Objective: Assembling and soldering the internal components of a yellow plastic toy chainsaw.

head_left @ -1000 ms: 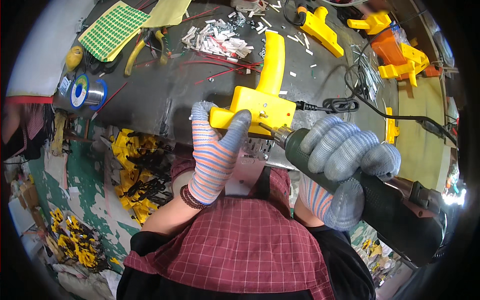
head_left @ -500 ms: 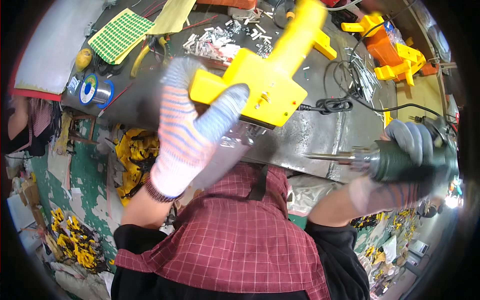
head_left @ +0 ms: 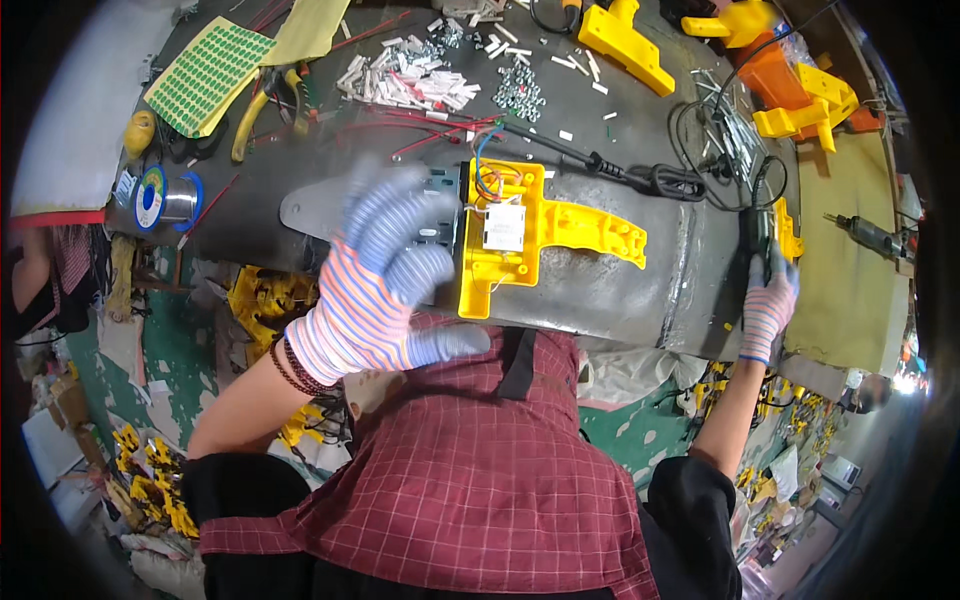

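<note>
A yellow pistol-shaped tool housing (head_left: 590,228) lies on the bench with its inside facing up. Inside it sit a white block (head_left: 504,228) and thin coloured wires. From its left side a flat grey metal plate (head_left: 305,212) extends, partly behind my left hand (head_left: 385,275). That hand, in a striped glove, hovers beside the housing with its fingers apart and nothing in them. At the bench's right end my right hand (head_left: 770,300) has its fingers closed around a dark corded power screwdriver (head_left: 760,232), its tip hidden. The other yellow housing half (head_left: 627,48) lies at the back.
White sleeves (head_left: 410,85) and small nuts (head_left: 518,92) lie in heaps at the back. Pliers (head_left: 250,125), a solder spool (head_left: 165,198) and a green label sheet (head_left: 210,80) are on the left. Long screws (head_left: 735,140) and a coiled cord (head_left: 675,183) lie right.
The housing has been set down and shows its inside; a yellow half now lies at the back. My left hand has let go. My right hand has moved the screwdriver to the bench's right end.
</note>
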A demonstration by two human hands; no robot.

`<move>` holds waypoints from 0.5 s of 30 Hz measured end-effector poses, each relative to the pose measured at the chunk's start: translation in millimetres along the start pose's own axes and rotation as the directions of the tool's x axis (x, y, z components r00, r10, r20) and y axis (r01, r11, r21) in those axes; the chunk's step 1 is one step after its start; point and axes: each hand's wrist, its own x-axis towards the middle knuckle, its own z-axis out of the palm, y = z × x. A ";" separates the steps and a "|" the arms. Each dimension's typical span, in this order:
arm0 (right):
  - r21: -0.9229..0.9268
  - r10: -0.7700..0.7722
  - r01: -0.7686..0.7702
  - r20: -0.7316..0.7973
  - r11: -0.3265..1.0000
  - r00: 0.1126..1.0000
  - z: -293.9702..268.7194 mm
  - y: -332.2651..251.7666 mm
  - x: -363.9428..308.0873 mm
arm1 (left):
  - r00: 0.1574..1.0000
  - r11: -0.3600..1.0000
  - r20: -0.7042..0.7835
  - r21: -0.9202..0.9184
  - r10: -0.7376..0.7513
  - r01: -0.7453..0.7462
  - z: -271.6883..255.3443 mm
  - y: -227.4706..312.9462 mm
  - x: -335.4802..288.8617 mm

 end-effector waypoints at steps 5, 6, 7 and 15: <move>0.590 -0.572 0.552 -0.178 0.589 0.801 -89.7 -176.8 9.1 | 0.968 0.966 0.027 0.072 -0.251 0.249 17.8 8.0 -1.7; 0.578 -0.732 0.647 -0.119 0.498 0.671 -104.2 -206.2 7.8 | 0.966 0.964 0.030 0.069 -0.257 0.255 19.6 4.1 -3.6; 0.575 -0.816 0.719 -0.146 0.390 0.560 -111.0 -230.4 5.6 | 0.964 0.963 0.055 0.092 -0.259 0.253 18.8 3.0 -4.7; 0.492 -0.983 0.859 -0.034 0.142 0.181 -123.5 -297.7 7.1 | 0.954 0.960 0.109 0.049 -0.279 0.276 21.1 2.9 -4.9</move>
